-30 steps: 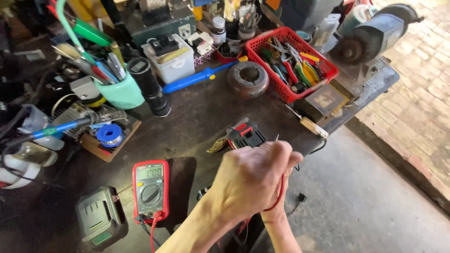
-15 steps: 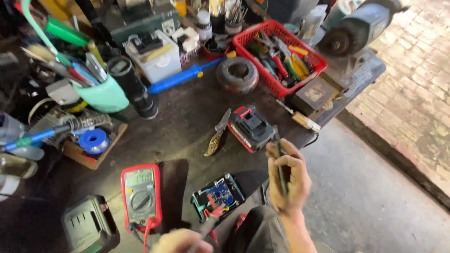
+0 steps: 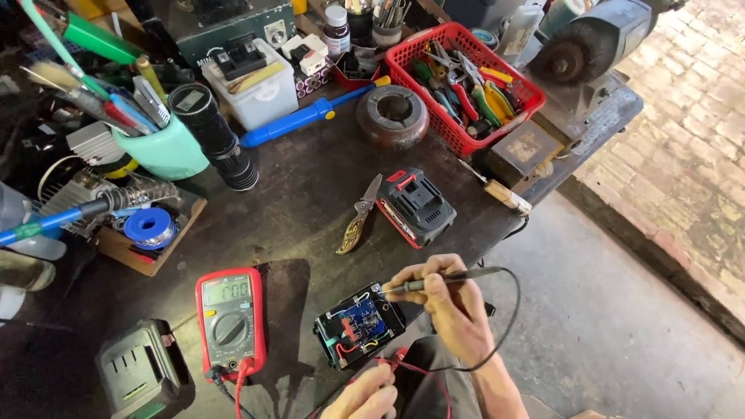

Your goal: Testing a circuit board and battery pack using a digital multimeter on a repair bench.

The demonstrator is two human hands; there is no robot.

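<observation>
My right hand (image 3: 452, 304) pinches a black test probe (image 3: 434, 281) whose tip touches the upper right corner of an opened battery pack (image 3: 358, 325) with a blue circuit board. My left hand (image 3: 365, 394) sits at the bottom edge, gripping a red test probe (image 3: 394, 360) just below the pack, its red lead looping past my lap. A red multimeter (image 3: 230, 320) lies left of the pack with both leads plugged in. A closed black and red battery pack (image 3: 415, 206) rests farther up the bench, beside a folding knife (image 3: 358, 214).
A red basket of hand tools (image 3: 466, 81) and a bench grinder (image 3: 586, 46) stand at the back right. A soldering iron stand with a blue solder reel (image 3: 150, 227), a teal tool cup (image 3: 159, 147) and a grey battery pack (image 3: 140, 371) crowd the left.
The right hand has come down from the bench edge and set the black probe on the opened pack. The left hand dropped low with the red probe. The view shifted down.
</observation>
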